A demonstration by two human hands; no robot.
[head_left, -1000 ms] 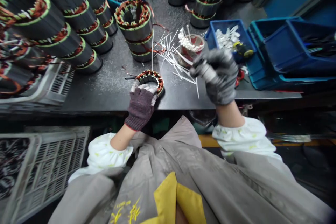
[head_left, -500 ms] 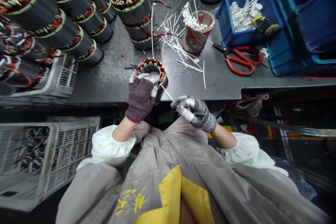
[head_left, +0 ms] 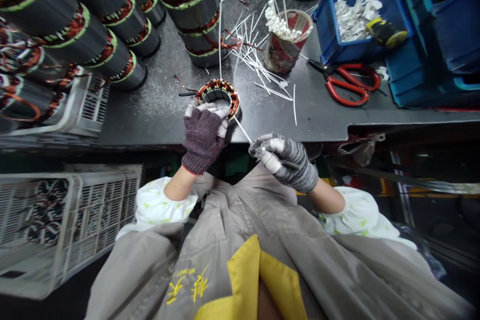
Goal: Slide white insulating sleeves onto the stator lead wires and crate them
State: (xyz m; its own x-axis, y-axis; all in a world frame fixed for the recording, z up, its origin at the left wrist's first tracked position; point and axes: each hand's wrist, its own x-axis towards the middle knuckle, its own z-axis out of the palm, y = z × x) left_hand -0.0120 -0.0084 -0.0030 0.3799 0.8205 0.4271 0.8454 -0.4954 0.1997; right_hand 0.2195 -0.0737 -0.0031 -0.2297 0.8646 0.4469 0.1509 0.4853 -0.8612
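Note:
A small motor stator (head_left: 219, 96) with copper windings lies flat near the front edge of the dark workbench (head_left: 157, 110). My left hand (head_left: 204, 132), in a purple knit glove, grips its near side with fingers curled over the rim. My right hand (head_left: 283, 160), in a grey striped glove, is closed in a pinch on a white cable tie (head_left: 243, 131) that runs from the stator toward me. That hand sits below the bench edge, over my lap.
Tall stacks of wound stators (head_left: 93, 25) fill the left and back. Loose white cable ties (head_left: 258, 67) lie beside a cup (head_left: 287, 42) of ties. Red scissors (head_left: 347, 82) and blue bins (head_left: 356, 15) are at right. White crates (head_left: 56, 220) stand at lower left.
My right hand came down from above the bench to below its front edge, now pulling a cable tie out from the stator. My left hand stayed on the stator.

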